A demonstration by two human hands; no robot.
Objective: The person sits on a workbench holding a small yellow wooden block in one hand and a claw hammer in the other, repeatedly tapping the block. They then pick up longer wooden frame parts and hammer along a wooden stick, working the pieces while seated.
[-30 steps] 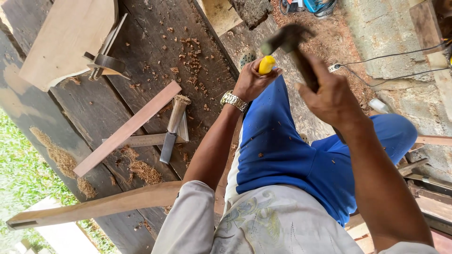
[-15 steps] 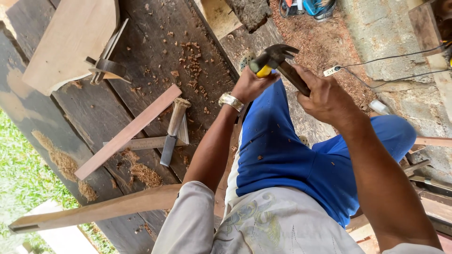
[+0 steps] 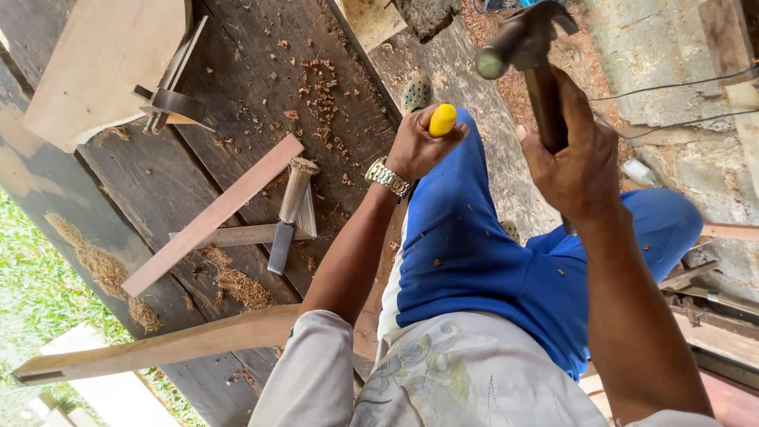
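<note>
My left hand (image 3: 415,146), with a metal watch on its wrist, is closed around a tool with a yellow handle (image 3: 442,120); the tool's blade is hidden behind the hand and my blue-trousered knee (image 3: 474,261). My right hand (image 3: 573,162) grips the wooden shaft of a claw hammer. Its steel head (image 3: 514,43) is raised above and to the right of the yellow handle, not touching it.
A dark plank workbench (image 3: 237,103) carries a loose chisel (image 3: 288,213), a reddish wooden strip (image 3: 213,213), a pale board (image 3: 103,63), a metal square (image 3: 170,99) and wood shavings (image 3: 237,285). A long curved timber (image 3: 158,348) lies at the near edge. Cables (image 3: 672,87) cross the concrete floor.
The hammer came down onto the yellow handle half a second ago and is lifted away again now. My left hand stayed in place on the tool.
</note>
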